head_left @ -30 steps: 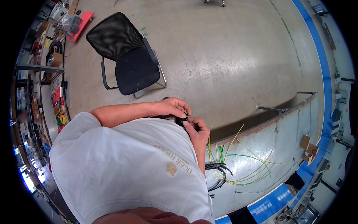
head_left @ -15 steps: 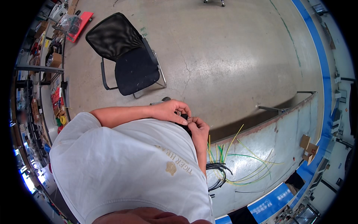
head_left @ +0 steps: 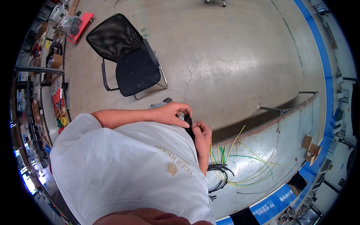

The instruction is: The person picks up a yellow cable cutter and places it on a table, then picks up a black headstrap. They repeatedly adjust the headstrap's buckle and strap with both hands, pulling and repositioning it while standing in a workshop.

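Observation:
Close to the front of my white shirt, a dark, narrow piece (head_left: 188, 120) shows between my two hands; its exact kind cannot be made out. My left hand (head_left: 170, 113) is closed on it, thumb on its near side and fingers curled over the far end. On the other side, my right hand (head_left: 201, 135) has bent fingers with the tips drawn together against the lower part of the piece, and whatever lies in that pinch is hidden. Nearest to my right forearm, a coil of black cable (head_left: 221, 176) lies on the metal-topped table (head_left: 262, 150).
Yellow and green wires (head_left: 243, 180) spread over the table beside the coil. Small cardboard boxes (head_left: 310, 149) stand at its far right end. A black mesh chair (head_left: 137, 71) is on the floor ahead. Cluttered shelves (head_left: 52, 71) line the left side, near a red cart (head_left: 80, 28).
My right hand has shifted slightly right and nearer to me, away from the left fingertips. More of the dark piece shows between the hands. The left hand keeps its hold.

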Tool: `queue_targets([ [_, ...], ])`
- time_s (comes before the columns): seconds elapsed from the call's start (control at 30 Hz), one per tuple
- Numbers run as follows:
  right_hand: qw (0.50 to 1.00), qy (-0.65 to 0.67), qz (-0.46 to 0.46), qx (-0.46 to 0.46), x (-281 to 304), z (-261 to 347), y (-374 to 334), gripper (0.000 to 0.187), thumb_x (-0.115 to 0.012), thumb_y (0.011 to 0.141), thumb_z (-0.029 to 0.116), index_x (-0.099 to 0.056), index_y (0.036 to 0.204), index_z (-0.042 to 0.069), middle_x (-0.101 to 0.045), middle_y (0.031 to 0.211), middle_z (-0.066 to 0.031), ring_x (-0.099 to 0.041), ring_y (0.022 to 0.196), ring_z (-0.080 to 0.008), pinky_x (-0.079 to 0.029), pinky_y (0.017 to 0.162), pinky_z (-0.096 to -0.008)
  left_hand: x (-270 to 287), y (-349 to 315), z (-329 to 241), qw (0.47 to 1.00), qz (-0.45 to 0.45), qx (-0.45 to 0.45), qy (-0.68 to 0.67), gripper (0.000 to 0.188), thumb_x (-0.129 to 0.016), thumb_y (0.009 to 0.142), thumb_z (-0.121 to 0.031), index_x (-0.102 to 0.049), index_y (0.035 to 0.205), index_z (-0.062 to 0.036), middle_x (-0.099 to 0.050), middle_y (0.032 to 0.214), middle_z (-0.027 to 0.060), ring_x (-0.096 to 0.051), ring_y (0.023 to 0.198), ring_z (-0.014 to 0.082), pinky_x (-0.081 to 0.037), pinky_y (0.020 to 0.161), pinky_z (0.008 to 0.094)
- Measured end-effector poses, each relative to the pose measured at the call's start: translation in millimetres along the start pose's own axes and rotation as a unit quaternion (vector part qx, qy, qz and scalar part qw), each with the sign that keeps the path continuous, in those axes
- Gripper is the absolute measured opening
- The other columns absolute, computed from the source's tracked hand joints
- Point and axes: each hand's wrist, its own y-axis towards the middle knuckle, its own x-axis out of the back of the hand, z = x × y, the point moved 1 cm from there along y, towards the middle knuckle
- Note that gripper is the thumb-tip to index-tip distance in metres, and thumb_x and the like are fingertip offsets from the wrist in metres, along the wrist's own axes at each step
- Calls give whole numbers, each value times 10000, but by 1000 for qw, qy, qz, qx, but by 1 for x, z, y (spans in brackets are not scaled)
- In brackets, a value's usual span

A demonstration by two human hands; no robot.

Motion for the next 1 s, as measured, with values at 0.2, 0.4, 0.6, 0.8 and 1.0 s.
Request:
queue_targets([
  [0.2,997,63,19,-47,4,10,1,184,-684,989,169,-676,913,2,-631,816,25,-506,744,-35,-413,663,-220,0,0,-4,999,-7,5,45,440,-833,869,-214,-673,1253,-69,-700,1185,16,-606,1014,89,-488,800,275],
  [0.4,997,71,10,-2,-11,8,10,211,-725,989,219,-676,922,26,-626,789,40,-499,690,-24,-399,621,-210,-1,3,-1,997,-10,-7,77,577,-854,845,-255,-656,1360,-87,-711,1226,39,-621,980,113,-507,827,296],
  [0.6,988,126,-73,55,-4,-3,11,173,-706,997,185,-660,908,43,-635,798,27,-510,701,-32,-403,635,-192,-5,2,-5,997,0,6,78,590,-853,847,-305,-662,1356,-75,-715,1191,83,-622,986,118,-512,853,292],
  [0.8,973,221,-48,36,-1,-8,17,233,-635,1029,229,-637,879,51,-579,777,30,-477,702,-66,-380,667,-238,-2,9,10,1000,-5,7,2,507,-804,901,-215,-651,1348,-33,-699,1161,63,-633,1030,112,-515,897,269],
  [1.0,985,167,-26,-28,5,-17,20,268,-646,1019,261,-684,945,6,-658,864,-19,-561,768,-84,-441,710,-258,-2,6,9,999,-10,30,-36,387,-759,916,-117,-664,1277,-13,-700,1165,49,-631,1067,117,-511,966,283],
])
